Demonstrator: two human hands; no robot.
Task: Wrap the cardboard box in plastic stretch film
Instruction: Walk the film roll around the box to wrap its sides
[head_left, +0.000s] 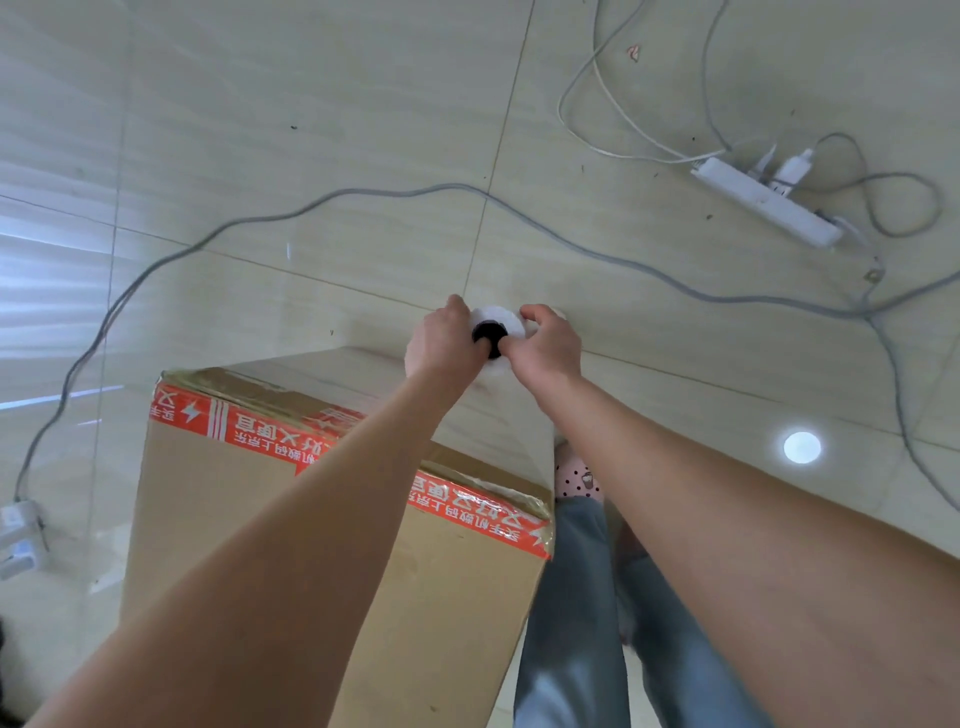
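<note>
Left hand (439, 340) and right hand (548, 345) are gripping the film roll (496, 318) at frame centre, fingers clamped round it. The cardboard box (218, 499) is sitting lower centre on the floor (311, 130), with clear film (493, 426) stretching to it.

Matt cardboard, glossy tile, clear film: that's what I've got here.

My left hand (441, 343) and right hand (550, 345) grip the film roll (506, 318), milky white plastic, wrinkled at the edge, round a dull black core (488, 332). The film sheet (509, 415) running down to the box is thin, clear and glossy, with tile showing through. The cardboard box (234, 519), near left, is plain brown and matt, banded with shiny red printed tape (467, 501) that crinkles at the corners. The floor (311, 130) is pale polished tile, mirror-glossy, with a round bright glare on the right. Far right, the power strip (763, 205) is smooth white plastic, and the grey cable (363, 193) looks matt. My trousers (571, 623) are soft blue-grey cloth.
</note>
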